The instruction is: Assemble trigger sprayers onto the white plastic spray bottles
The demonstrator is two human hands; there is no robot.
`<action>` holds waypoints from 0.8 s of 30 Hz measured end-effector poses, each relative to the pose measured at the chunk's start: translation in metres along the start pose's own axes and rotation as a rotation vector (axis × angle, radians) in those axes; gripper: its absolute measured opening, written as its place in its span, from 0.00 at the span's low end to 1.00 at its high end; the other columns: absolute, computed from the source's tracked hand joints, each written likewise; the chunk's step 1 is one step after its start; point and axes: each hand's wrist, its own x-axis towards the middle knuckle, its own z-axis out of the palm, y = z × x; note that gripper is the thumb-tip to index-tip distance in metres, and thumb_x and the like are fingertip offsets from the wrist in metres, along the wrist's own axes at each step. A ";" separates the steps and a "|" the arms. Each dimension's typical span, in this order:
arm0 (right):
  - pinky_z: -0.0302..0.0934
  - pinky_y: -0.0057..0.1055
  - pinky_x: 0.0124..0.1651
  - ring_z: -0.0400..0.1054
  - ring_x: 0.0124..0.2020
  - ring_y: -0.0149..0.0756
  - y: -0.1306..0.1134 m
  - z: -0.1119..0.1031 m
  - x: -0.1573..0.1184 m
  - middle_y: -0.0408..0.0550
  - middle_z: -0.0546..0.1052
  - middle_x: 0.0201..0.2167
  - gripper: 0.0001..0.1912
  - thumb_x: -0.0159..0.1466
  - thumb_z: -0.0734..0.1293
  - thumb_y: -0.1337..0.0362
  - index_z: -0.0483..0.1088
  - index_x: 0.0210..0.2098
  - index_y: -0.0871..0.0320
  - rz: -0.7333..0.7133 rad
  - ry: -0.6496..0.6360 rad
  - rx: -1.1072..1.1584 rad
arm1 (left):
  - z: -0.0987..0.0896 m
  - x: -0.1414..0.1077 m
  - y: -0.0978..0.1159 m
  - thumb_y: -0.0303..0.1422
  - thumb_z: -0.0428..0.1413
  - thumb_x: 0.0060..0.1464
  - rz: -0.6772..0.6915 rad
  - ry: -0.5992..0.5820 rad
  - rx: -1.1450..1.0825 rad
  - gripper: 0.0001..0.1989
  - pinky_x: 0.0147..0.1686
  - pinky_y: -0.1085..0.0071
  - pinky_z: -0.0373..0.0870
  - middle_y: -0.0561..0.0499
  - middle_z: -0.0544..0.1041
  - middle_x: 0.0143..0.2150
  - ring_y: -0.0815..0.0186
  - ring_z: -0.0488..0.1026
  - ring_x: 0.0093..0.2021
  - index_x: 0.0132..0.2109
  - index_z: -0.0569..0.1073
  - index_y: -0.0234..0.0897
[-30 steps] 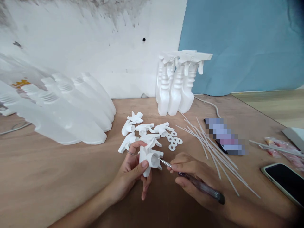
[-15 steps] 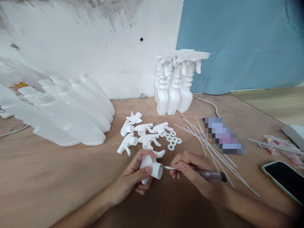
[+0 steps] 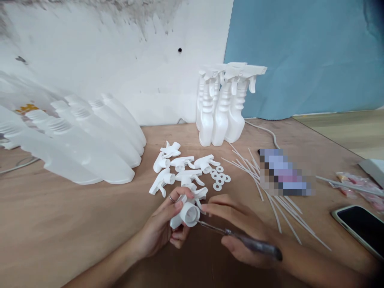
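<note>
Between the thumb and fingers of my left hand (image 3: pixel 160 224) is a white trigger spray head (image 3: pixel 189 214), its round collar facing me. My right hand (image 3: pixel 240 226) holds a screwdriver (image 3: pixel 252 244) with a thin metal shaft and a dark, partly see-through handle. The screwdriver's tip is at the collar's right rim; whether it goes inside I cannot tell. My right index finger reaches out to the trigger side of the spray head. Just beyond my hands lie several loose spray heads (image 3: pixel 188 176), with flat white washers (image 3: pixel 220 178) to their right.
White bottles without heads (image 3: pixel 99 148) stand at the left, and bottles fitted with spray heads (image 3: pixel 220 124) at the back. Thin white tubes (image 3: pixel 279 204) lie right of my hands, near a blurred-out phone-like object (image 3: pixel 283 172), another phone (image 3: pixel 360 228) and small plastic packets (image 3: pixel 354 184).
The spray head has turned so its collar opening faces me. My right hand has shifted, its index finger now extended to the spray head, and the screwdriver's handle has tilted lower.
</note>
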 end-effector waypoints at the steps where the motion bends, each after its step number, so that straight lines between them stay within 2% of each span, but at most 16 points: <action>1: 0.69 0.41 0.51 0.70 0.51 0.43 0.003 0.001 -0.001 0.58 0.73 0.52 0.29 0.69 0.63 0.61 0.56 0.67 0.58 -0.088 -0.016 -0.133 | 0.000 0.000 0.000 0.47 0.46 0.67 0.010 0.005 0.004 0.11 0.18 0.84 0.47 0.59 0.62 0.25 0.77 0.49 0.20 0.50 0.60 0.48; 4: 0.67 0.45 0.53 0.68 0.53 0.48 0.009 0.006 -0.002 0.62 0.71 0.53 0.37 0.67 0.63 0.61 0.47 0.71 0.64 -0.203 -0.056 -0.365 | 0.000 0.001 -0.002 0.47 0.44 0.68 0.051 -0.008 0.015 0.11 0.18 0.84 0.48 0.60 0.61 0.24 0.76 0.50 0.19 0.51 0.59 0.50; 8: 0.69 0.45 0.48 0.70 0.48 0.48 0.009 0.009 0.000 0.61 0.75 0.48 0.38 0.64 0.62 0.69 0.46 0.71 0.69 -0.259 -0.082 -0.437 | 0.001 0.000 -0.007 0.44 0.47 0.68 0.159 0.018 0.089 0.10 0.17 0.84 0.51 0.59 0.63 0.27 0.76 0.54 0.20 0.53 0.60 0.51; 11: 0.70 0.45 0.47 0.72 0.46 0.48 0.010 0.004 0.001 0.61 0.77 0.44 0.38 0.62 0.60 0.72 0.48 0.70 0.72 -0.303 -0.008 -0.443 | -0.003 -0.004 -0.010 0.41 0.50 0.67 0.301 0.127 0.238 0.11 0.19 0.82 0.56 0.57 0.64 0.30 0.75 0.57 0.22 0.54 0.61 0.49; 16: 0.69 0.45 0.47 0.73 0.45 0.47 0.022 -0.017 -0.003 0.57 0.77 0.45 0.33 0.62 0.60 0.73 0.58 0.67 0.61 -0.165 0.169 -0.483 | -0.016 -0.011 0.000 0.35 0.58 0.61 0.581 0.480 0.708 0.17 0.25 0.76 0.58 0.55 0.66 0.30 0.71 0.60 0.25 0.56 0.66 0.45; 18: 0.68 0.44 0.47 0.73 0.44 0.46 0.028 -0.025 -0.004 0.56 0.77 0.45 0.28 0.63 0.61 0.72 0.65 0.62 0.58 -0.105 0.219 -0.486 | -0.021 -0.012 0.007 0.33 0.60 0.58 0.641 0.568 0.898 0.20 0.25 0.75 0.55 0.56 0.65 0.28 0.71 0.58 0.24 0.56 0.68 0.44; 21: 0.67 0.41 0.44 0.73 0.40 0.44 0.033 -0.034 -0.006 0.53 0.77 0.41 0.19 0.65 0.61 0.70 0.71 0.55 0.57 -0.010 0.261 -0.424 | -0.027 -0.012 0.014 0.32 0.60 0.57 0.642 0.534 1.157 0.22 0.22 0.74 0.50 0.59 0.62 0.22 0.71 0.54 0.19 0.58 0.68 0.44; 24: 0.65 0.38 0.40 0.72 0.37 0.40 0.035 -0.036 -0.005 0.50 0.76 0.35 0.13 0.68 0.60 0.69 0.73 0.48 0.57 0.102 0.282 -0.335 | -0.031 -0.013 0.018 0.30 0.57 0.57 0.658 0.460 1.395 0.24 0.23 0.73 0.51 0.61 0.61 0.20 0.70 0.55 0.18 0.61 0.67 0.44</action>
